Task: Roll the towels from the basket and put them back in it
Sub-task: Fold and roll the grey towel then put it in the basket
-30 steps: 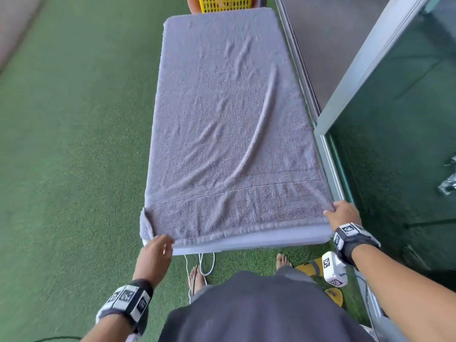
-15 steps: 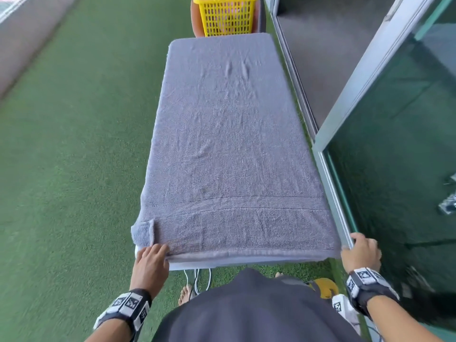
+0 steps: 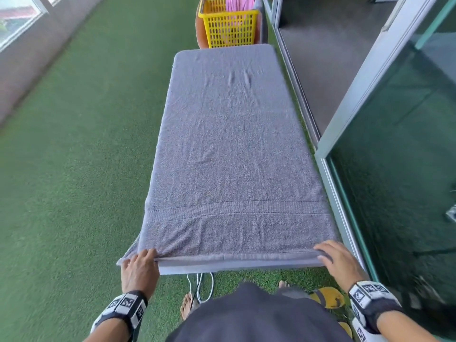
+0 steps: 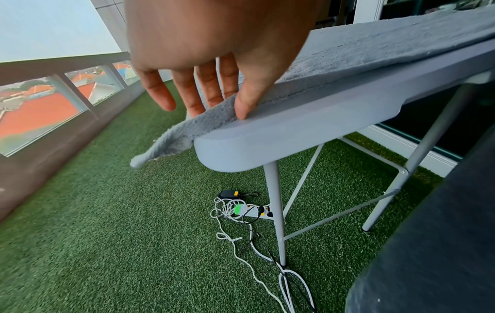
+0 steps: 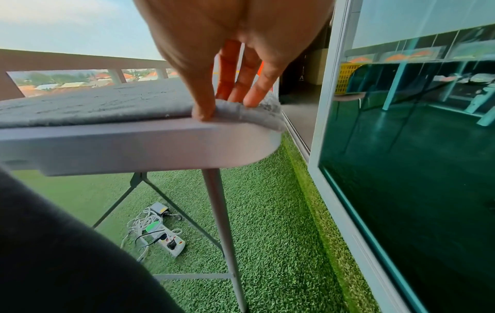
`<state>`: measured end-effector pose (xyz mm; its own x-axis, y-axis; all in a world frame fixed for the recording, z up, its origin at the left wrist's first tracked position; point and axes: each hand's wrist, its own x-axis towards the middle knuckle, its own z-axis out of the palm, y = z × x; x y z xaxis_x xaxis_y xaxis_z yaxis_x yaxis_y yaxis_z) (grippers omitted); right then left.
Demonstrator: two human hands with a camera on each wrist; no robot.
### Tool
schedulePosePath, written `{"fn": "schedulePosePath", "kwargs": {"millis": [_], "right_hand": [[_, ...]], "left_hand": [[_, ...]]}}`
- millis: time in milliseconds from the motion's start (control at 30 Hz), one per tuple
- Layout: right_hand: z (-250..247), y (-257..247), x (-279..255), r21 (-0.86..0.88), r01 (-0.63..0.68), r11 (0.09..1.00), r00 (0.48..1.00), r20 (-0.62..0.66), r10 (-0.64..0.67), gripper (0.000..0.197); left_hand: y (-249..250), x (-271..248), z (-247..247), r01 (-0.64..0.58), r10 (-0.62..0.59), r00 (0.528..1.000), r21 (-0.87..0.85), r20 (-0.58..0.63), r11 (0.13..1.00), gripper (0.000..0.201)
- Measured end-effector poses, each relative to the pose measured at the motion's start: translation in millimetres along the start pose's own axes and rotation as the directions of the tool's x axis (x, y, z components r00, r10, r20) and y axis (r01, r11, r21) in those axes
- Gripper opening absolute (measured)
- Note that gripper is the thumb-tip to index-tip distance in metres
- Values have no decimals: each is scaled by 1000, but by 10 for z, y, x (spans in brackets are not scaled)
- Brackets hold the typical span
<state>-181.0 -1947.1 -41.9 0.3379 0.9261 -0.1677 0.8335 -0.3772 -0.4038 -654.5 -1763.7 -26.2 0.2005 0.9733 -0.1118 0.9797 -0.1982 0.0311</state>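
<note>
Under-table power strip (image 4: 254,210), hidden from head view

A grey towel (image 3: 232,154) with a woven band is covering the pale grey surface (image 4: 308,118). A yellow latticed basket (image 3: 230,29) is holding pink cloth (image 3: 240,4). Green turf (image 3: 74,169) is showing underneath.

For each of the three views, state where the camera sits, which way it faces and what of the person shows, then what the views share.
Head: worn on the head, looking forward and down the grey terry towel toward the yellow plastic basket; both hands, wristbands and feet show.
Left wrist: looks along the left hand at the towel's near-left corner and under the grey folding table.
Right wrist: looks along the right hand at the near-right corner.
Shared: both wrist views show the white power strip.
</note>
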Motion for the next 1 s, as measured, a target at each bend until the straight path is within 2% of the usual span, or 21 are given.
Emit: {"fn": "schedulePosePath", "kwargs": {"millis": [133,233,300,367,433,533,600,733,867,1000], "right_hand": [[2,9,51,-35,-97,995,988,-120,92,26],[-42,-41,70,-111,-223,969,972,-105,211,32],[-87,-76,34,-171,-223,960,974,-83,211,37],[-102,-133,-11,-257,-175,951,985,-56,166,31],[-104,-173,-48,-229,-162,960,987,-52,154,24],[-141,-191,-51,-83,-193,978,976,-118,182,20],[-200,-172,-43,-23,-223,974,971,-91,220,18],[-290,-76,26,-71,-235,969,972,1,236,21],[-362,-101,84,-107,-243,964,970,-26,242,28],[-387,-163,99,-141,-292,946,957,-43,289,14]], "left_hand": [[65,4,-69,-80,79,997,-11,-14,997,29],[103,-20,-80,-112,111,994,-29,-19,993,29],[98,-56,-63,-118,116,993,-56,-28,991,28],[79,-70,-41,-102,99,995,-105,-34,989,27],[49,-56,-16,-72,68,997,-172,-31,982,24],[8,-31,-10,-55,52,998,-234,-20,971,18],[-19,-26,-19,-55,53,998,-245,-15,968,15],[-57,-44,-24,-103,104,994,-251,-9,963,13],[-10,-31,-61,-172,171,985,-289,-30,942,23],[3,23,-61,-167,164,986,-288,-35,943,22]]}}
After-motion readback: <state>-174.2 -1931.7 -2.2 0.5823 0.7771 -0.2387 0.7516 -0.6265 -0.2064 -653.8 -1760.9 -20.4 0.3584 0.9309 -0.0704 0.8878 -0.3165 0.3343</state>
